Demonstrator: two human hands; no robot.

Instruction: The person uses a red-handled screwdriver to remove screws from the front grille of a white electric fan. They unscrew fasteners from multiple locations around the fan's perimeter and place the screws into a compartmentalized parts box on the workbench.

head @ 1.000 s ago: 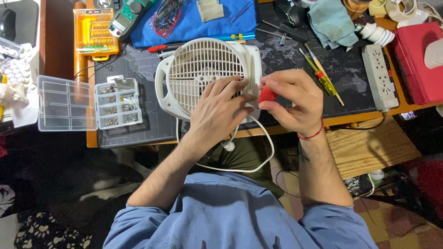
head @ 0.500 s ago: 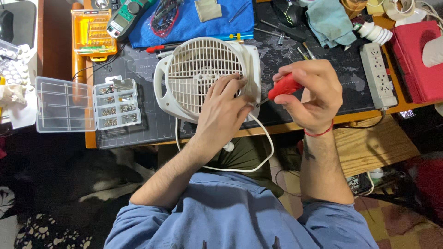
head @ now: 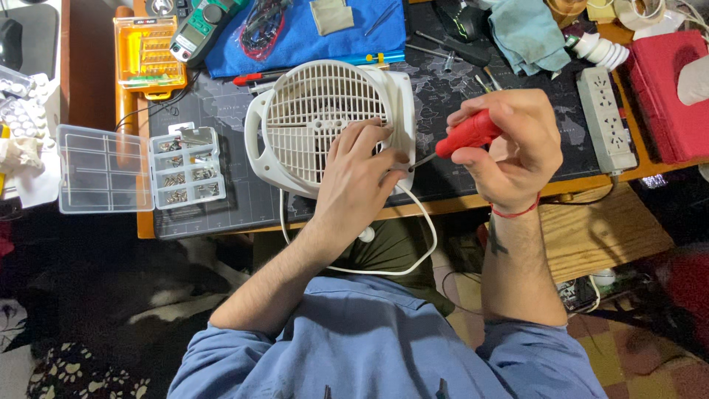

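Observation:
A white box fan (head: 325,122) lies flat on the dark desk mat, grille up. My left hand (head: 358,181) rests on its lower right corner, fingers pressing the frame near a screw hole. My right hand (head: 509,148) grips a red-handled screwdriver (head: 467,134); its thin shaft slants down-left and the tip meets the fan's corner beside my left fingertips. The fan's white cord (head: 413,251) loops off the desk edge over my lap.
An open clear parts box (head: 136,168) with small screws sits at the left. Behind it are an orange bit case (head: 148,55), a green multimeter (head: 203,26) and a blue cloth (head: 310,33). A white power strip (head: 605,118) and red box (head: 672,96) lie at the right.
My right hand has risen and tilted, so the screwdriver now slants with its tip at the fan's corner. My left hand has stayed on the fan frame.

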